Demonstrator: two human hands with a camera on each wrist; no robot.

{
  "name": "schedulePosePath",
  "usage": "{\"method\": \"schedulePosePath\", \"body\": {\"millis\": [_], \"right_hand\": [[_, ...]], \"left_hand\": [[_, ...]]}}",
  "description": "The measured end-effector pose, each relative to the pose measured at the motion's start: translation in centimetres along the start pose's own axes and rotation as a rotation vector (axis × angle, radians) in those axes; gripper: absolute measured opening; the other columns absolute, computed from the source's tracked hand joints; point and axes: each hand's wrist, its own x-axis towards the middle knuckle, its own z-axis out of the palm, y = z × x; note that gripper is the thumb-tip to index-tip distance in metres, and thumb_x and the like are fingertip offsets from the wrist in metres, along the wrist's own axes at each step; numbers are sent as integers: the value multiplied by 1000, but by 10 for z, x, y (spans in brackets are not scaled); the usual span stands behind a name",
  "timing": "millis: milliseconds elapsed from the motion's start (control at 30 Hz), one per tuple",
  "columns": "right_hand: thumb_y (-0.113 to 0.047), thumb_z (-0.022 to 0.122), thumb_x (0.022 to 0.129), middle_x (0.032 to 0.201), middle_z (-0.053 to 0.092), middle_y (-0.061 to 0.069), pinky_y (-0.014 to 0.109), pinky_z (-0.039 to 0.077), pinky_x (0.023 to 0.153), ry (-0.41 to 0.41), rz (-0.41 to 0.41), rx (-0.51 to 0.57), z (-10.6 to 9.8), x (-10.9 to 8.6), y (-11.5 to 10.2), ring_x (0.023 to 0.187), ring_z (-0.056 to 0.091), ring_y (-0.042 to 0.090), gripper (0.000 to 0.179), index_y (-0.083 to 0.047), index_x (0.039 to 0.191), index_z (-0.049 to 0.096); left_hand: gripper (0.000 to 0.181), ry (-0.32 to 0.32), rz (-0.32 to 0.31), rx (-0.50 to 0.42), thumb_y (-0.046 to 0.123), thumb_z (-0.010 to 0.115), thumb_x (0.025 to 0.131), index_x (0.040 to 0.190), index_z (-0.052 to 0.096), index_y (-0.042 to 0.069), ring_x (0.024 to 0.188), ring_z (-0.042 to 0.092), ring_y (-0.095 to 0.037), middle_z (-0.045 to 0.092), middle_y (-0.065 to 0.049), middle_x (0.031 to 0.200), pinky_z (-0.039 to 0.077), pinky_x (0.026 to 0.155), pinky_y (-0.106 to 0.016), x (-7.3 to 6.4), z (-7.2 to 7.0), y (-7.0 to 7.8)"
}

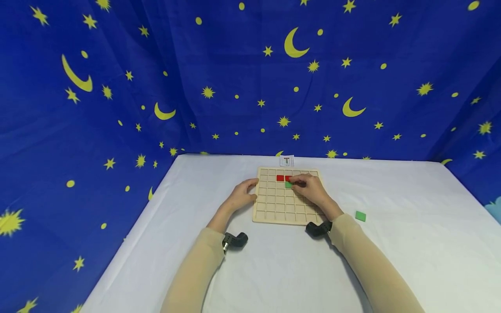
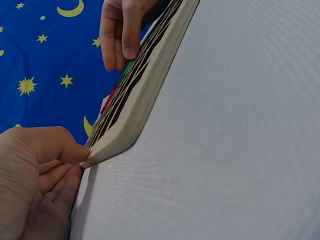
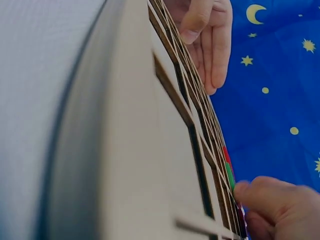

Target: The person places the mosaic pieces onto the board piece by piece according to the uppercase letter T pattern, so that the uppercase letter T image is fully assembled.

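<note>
"Where's the grid board?"
"Centre of the frame, between the hands. The left hand, fingers loosely bent, touches its left edge. The right hand has its fingertips by the red tiles; I can't tell whether it pinches anything."
"The loose green tile?"
"Right of centre, nearer the right hand, no clear long axis."
"And the wrist views?"
"Neither shows that tile, but the left one shows the board's side."

Red tiles, green tiles; tan gridded board; white tablecloth; blue curtain, yellow star-and-moon pattern; beige sleeves.
</note>
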Motion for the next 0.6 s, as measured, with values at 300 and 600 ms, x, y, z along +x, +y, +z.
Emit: {"method": "schedulePosePath", "body": {"millis": [300, 600], "right_hand": [[-26, 66, 89, 123, 61, 11, 37, 50, 93, 45, 187, 416, -23, 5, -23, 110, 58, 23, 42, -4, 125, 60], [-27, 63, 91, 130, 55, 14, 25, 49, 93, 38, 172, 423, -79, -26, -39, 112, 56, 18, 49, -4, 133, 53]], "left_hand": [[61, -6, 4, -3, -10, 58, 82, 139, 39, -6, 129, 41, -30, 42, -21, 139, 34, 108, -32, 2, -3, -1], [60, -5, 21, -6, -10, 57, 82, 139, 38, -7, 129, 41, -32, 42, -23, 139, 34, 108, -32, 0, -2, -2]]}}
